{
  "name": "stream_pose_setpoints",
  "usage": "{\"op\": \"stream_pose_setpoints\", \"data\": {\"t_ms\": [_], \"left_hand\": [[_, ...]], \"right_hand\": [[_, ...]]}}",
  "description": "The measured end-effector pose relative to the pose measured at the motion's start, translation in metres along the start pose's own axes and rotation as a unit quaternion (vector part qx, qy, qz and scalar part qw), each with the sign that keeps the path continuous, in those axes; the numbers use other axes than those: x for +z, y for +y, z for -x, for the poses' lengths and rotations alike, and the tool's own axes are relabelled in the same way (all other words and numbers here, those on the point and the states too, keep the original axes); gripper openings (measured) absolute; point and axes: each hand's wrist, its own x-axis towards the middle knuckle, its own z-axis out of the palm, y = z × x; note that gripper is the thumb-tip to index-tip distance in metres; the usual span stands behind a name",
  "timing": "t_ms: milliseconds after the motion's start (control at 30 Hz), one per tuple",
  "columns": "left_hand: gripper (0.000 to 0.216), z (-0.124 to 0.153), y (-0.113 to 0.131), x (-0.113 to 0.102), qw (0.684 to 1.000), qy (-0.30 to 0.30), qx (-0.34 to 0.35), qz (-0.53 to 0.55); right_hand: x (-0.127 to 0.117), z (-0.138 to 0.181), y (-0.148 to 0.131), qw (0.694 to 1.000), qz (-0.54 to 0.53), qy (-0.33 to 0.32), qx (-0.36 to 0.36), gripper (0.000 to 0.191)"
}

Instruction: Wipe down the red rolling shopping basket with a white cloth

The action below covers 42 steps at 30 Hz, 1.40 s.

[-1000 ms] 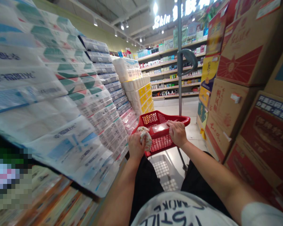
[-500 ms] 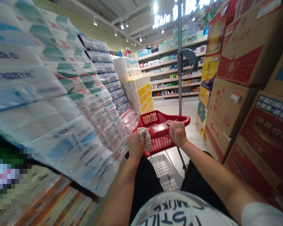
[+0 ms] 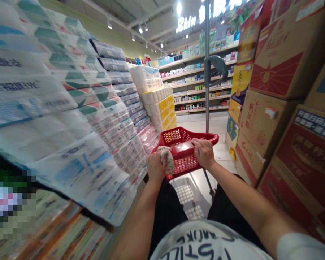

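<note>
Paper packs: we note plastic-wrapped packs (image 3: 97,108) banked high on the left, printed in blue, green and red.
Cartons: we record brown and red cartons (image 3: 276,72) piled along the right.
Shelving: we see lit shelves (image 3: 200,76) of small boxes and bottles at the back.
Red cart: we locate the red cart (image 3: 188,164) between both stacks, before the person's knees; its plastic walls are perforated in a grid, its rim smooth, a glossy pale panel (image 3: 182,146) set along the near edge.
Pole: we observe a gray pole (image 3: 207,104) with a looped fitting, upright beyond the cart's right side; we cannot tell whether they join.
Right hand: we find the right hand (image 3: 205,152) with fingers curled over the cart's near rim.
Left hand: we find the left hand (image 3: 155,167) at the rim's left end, fingers clasping the cloth.
Cloth: we describe the cloth (image 3: 169,163) as off-white, mottled and bunched.
</note>
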Motion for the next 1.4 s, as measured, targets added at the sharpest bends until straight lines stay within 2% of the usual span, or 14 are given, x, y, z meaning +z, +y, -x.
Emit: {"op": "stream_pose_setpoints", "data": {"t_ms": [467, 1233, 1400], "left_hand": [[0.028, 0.0034, -0.0013, 0.0008, 1.0, 0.003, 0.017, 0.004], [0.027, -0.0026, -0.0002, -0.0018, 1.0, 0.007, -0.01, 0.024], [0.027, 0.0012, -0.0019, -0.0002, 1.0, 0.011, 0.004, 0.017]], "right_hand": [[-0.0011, -0.0004, -0.0005, 1.0, 0.001, -0.002, 0.003, 0.03], [-0.0012, -0.0001, -0.001, 1.0, -0.001, 0.005, -0.001, 0.03], [-0.001, 0.0003, -0.0009, 1.0, 0.003, 0.003, -0.003, 0.029]]}}
